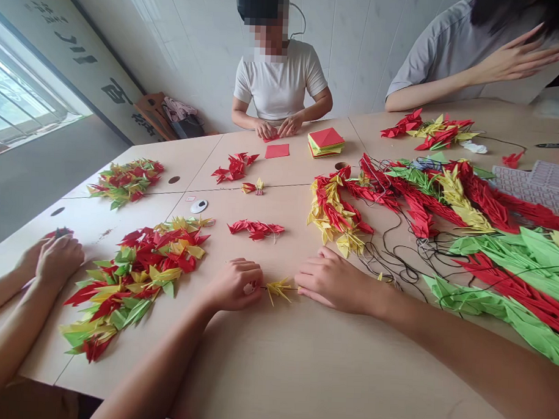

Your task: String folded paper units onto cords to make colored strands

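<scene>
My left hand (235, 284) rests on the table (302, 357) with its fingers curled in a pinch, apparently gripping a thin needle or thread end that pokes into a small yellow paper crane (279, 289). My right hand (334, 280) lies just right of the crane, fingers closed against the same thin thread. A short row of red cranes (257, 229) lies a little beyond my hands. A pile of red, yellow and green cranes (134, 278) spreads to my left.
Long strung garlands of cranes (466, 228) with black cord cover the right side. A person opposite folds red paper beside a paper stack (325, 141). Another person's hands (53, 259) work at the far left; a third person sits at the back right.
</scene>
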### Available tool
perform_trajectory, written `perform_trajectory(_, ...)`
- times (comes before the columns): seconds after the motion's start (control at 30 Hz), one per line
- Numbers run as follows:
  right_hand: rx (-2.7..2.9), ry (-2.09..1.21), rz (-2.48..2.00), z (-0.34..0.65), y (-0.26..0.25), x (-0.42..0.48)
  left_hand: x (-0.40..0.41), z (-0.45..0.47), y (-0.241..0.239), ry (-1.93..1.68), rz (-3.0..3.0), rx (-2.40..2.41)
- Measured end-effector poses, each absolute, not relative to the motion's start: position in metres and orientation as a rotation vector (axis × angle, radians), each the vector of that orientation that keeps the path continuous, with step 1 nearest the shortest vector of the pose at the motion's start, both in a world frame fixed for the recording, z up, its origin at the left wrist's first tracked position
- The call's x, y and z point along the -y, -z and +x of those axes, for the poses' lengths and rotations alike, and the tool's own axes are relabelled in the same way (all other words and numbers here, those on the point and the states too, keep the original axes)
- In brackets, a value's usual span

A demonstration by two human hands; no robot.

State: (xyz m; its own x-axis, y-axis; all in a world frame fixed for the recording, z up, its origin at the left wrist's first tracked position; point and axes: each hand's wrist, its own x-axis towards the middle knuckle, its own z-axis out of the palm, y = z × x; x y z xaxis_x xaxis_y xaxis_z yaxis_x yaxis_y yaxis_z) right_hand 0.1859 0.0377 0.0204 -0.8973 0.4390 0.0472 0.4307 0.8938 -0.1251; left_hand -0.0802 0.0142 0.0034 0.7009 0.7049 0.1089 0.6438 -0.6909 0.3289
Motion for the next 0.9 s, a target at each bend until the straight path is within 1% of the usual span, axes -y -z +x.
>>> perform_trajectory(0.17, 2.989, -0.232, -0.684, 0.1892, -0.0215, -0.0388, -0.0143, -0.0792, -0.0045, -0.321, 2.643, -1.072)
perform_trajectory(0.9, 3.037, -0.218, -0.751, 0.1868, -0.0250, -0.0357, -0.0139, -0.0804, -0.0017, -0.305, 2.638, -1.071)
